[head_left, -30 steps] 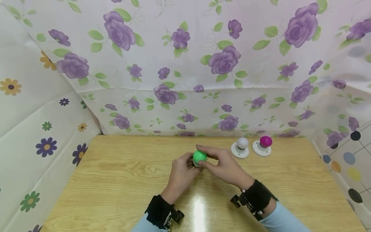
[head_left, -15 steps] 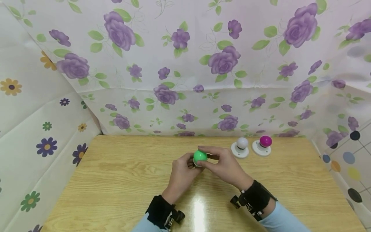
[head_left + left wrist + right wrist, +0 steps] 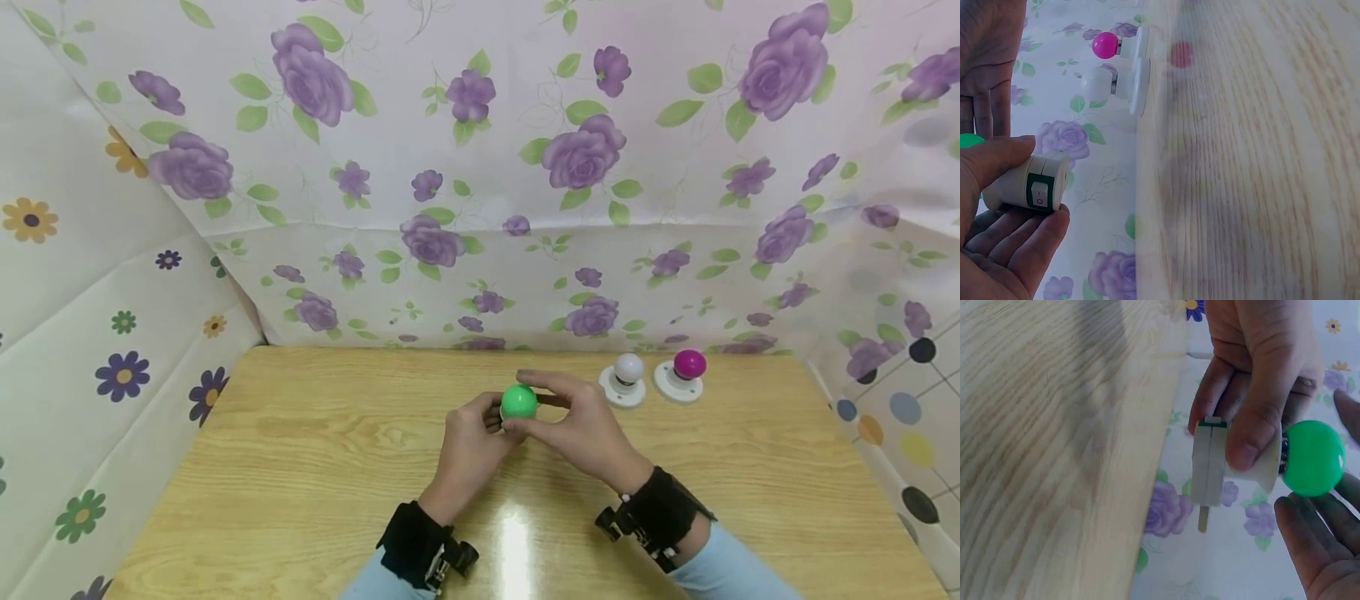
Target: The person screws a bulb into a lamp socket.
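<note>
My left hand (image 3: 471, 446) holds a white plug-in lamp socket (image 3: 1047, 175), thumb on one side and fingers on the other. A rocker switch (image 3: 1039, 194) on a green panel shows on the socket, and a flat metal prong (image 3: 1203, 519) sticks out of its end. A round green bulb (image 3: 1314, 458) sits in the socket, with a little dark metal thread showing at the joint. Around the bulb spreads my right hand (image 3: 585, 425), its fingers fairly straight. In the right wrist view one digit stands off the bulb, while other fingertips are right at its underside.
Toward the back right of the wooden table (image 3: 315, 467) stand two round white lamp holders, one with a white bulb (image 3: 628, 367), the other with a magenta bulb (image 3: 689, 363). A flowered cloth (image 3: 420, 283) hangs behind, and patterned sheets flank both sides.
The fingers of my right hand have spread wider around the green bulb, having been closer on it earlier. My left hand keeps hold of the socket in nearly the same place.
</note>
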`<state>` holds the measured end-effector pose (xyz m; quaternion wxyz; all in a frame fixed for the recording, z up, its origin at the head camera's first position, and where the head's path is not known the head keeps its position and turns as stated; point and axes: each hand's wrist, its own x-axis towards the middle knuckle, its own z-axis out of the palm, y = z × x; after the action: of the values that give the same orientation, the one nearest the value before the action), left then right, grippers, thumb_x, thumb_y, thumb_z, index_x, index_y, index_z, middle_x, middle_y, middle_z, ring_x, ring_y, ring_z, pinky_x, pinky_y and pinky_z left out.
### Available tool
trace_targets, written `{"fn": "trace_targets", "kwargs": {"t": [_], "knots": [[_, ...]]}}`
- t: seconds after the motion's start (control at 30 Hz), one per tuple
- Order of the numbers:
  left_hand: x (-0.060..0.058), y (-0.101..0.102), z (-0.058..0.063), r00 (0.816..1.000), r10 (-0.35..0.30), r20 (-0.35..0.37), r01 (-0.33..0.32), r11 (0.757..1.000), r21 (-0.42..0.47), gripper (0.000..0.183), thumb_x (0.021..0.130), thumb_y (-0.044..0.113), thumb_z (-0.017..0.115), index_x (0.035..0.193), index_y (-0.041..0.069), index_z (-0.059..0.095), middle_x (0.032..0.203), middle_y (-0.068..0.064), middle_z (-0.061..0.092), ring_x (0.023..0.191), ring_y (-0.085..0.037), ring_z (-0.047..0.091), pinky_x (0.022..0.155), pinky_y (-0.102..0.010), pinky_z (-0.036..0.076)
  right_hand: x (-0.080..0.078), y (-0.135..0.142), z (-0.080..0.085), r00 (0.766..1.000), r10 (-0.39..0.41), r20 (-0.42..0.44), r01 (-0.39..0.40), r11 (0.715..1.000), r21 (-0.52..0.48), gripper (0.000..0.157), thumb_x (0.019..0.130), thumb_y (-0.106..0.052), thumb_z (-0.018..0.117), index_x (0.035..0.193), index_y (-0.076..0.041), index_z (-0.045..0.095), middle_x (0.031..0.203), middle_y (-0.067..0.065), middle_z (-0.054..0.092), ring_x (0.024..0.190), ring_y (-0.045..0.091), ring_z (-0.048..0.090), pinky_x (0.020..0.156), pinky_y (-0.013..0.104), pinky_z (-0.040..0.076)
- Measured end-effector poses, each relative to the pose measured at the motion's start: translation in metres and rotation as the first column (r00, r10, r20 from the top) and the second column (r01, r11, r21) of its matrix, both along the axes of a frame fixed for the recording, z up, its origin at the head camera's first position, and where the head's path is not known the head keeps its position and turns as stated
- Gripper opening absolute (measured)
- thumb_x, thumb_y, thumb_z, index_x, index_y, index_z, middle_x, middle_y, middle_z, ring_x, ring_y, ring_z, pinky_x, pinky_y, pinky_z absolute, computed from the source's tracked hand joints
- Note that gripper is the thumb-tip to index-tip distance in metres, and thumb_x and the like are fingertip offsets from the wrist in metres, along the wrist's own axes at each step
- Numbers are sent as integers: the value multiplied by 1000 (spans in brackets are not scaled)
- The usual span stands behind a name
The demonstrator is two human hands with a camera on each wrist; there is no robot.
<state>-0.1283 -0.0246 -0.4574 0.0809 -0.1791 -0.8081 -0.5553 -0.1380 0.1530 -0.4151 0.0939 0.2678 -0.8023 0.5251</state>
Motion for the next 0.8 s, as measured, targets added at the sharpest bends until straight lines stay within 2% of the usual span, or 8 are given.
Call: {"fn": "trace_targets", "kwargs": {"t": [0.1, 0.2, 0.33, 0.47, 0.63, 0.8], "knots": [[-1, 1, 1, 1000, -5, -3, 5, 1000, 17, 40, 81, 31, 71, 114, 12, 60, 103, 0, 62, 92, -6, 60, 76, -23, 49, -2, 4, 3, 1000, 11, 5, -11, 1000, 12, 50, 79, -25, 74, 126, -20, 57, 127, -4, 54, 114, 13, 50, 89, 41, 45], [-1, 1, 2, 1000, -9, 6, 9, 999, 32, 42, 80, 32, 72, 115, 12, 60, 103, 0, 62, 93, -6, 60, 76, -24, 49, -3, 8, 5, 999, 47, 28, -47, 999, 23, 50, 82, -22, 71, 130, -18, 54, 131, 0, 51, 120, 15, 46, 93, 40, 41], [0, 0, 4, 1000, -9, 20, 8, 1000, 27, 41, 81, 31, 72, 115, 12, 60, 103, -1, 62, 93, -7, 60, 76, -24, 49, -3, 10, 6, 992, 103, 74, -108, 992, 65, 51, 86, -28, 67, 134, -21, 50, 137, -2, 45, 123, 13, 43, 97, 35, 37], [0, 0, 4, 1000, 0, 28, 0, 1000, 4, 40, 81, 31, 71, 114, 11, 60, 104, -2, 62, 93, -7, 60, 76, -23, 49, -2, 9, 5, 986, 149, 78, -154, 986, 61, 50, 88, -31, 65, 135, -23, 49, 136, -3, 46, 121, 13, 44, 96, 33, 38], [1, 1, 6, 999, -5, 52, 4, 1000, 9, 39, 82, 29, 71, 114, 11, 59, 104, -2, 62, 93, -7, 60, 76, -24, 49, 0, 7, 7, 982, 170, 82, -173, 985, 25, 48, 88, -19, 65, 134, -20, 50, 133, 0, 49, 119, 13, 47, 94, 33, 40], [2, 0, 6, 998, -10, 57, 9, 1000, 15, 39, 82, 29, 71, 115, 11, 59, 104, -2, 61, 93, -7, 59, 77, -28, 50, 9, 2, 22, 981, 159, 113, -161, 987, 13, 46, 86, -7, 64, 130, -11, 53, 131, 4, 51, 117, 18, 49, 93, 37, 41]]}}
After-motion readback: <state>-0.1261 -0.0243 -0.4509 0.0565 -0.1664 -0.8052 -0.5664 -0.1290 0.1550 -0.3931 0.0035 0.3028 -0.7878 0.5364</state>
